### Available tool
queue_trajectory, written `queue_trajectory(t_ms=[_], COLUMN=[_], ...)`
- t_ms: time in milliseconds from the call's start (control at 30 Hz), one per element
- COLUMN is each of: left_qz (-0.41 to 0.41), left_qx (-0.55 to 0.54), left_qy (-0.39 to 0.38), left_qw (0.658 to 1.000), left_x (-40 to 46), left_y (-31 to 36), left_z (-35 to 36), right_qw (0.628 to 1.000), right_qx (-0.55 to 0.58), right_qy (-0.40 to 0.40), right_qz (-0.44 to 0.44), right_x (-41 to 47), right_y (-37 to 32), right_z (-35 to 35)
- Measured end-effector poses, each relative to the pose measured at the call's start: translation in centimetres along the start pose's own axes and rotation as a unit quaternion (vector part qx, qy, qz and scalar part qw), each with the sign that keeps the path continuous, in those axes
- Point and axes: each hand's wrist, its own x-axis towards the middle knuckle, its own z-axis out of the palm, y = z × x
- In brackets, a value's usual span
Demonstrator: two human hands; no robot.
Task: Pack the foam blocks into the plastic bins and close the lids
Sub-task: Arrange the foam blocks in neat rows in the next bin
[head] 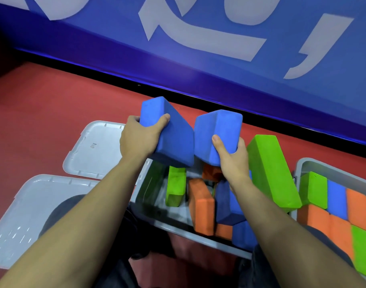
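The left hand (139,136) grips a blue block (167,132) at its near end, thumb over the top face, fingers curled round the far side. The right hand (233,156) grips a second blue block (218,132) the same way, thumb up the near face. The two blocks meet at their inner edges in the middle of the frame, each with its long axis running up and away from the hand that holds it, so they stand tilted like a shallow V

Straight below both hands lies the open middle bin (178,227), so the coming move is most likely a drop or a push downward. The bin holds a loose jumble: a green block (175,188) on end at its left, an orange block (201,206) beside it, darker blue ones under the right forearm. The barest room shows at the bin's left side, nearer the left hand

A long green block (271,173) leans on the bin's right edge. At the right of the frame a second bin (323,165) is packed tight with blocks, still unlidded. Two grey lids (94,150) lie on the red floor (42,100) at left, one nearer the bottom of the frame
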Motion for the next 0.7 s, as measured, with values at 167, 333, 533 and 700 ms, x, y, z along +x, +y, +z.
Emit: queue_trajectory(t_ms=[167, 333, 533, 700], left_qz=[-0.002, -0.054, -0.092, -0.088], left_qx=[-0.067, -0.102, -0.150, -0.164], left_qy=[-0.006, -0.019, -0.002, -0.019], left_qw=[0.998, 0.993, 0.984, 0.982], left_x=[0.0, 0.5, 1.3, 1.6], left_y=[-0.8, -1.7, -2.5, -2.8], left_z=[1.2, 2.5, 2.3, 2.3], right_qw=[0.999, 0.995, 0.979, 0.933], right_qx=[-0.032, -0.079, -0.140, -0.262], right_qy=[0.019, -0.017, -0.083, -0.113], right_qz=[-0.035, -0.064, -0.121, -0.218], right_x=[-0.1, 0.0, -0.3, 0.0], right_y=[-0.8, -0.4, -1.7, -3.9], right_z=[-0.5, -1.7, -3.6, -5.9])
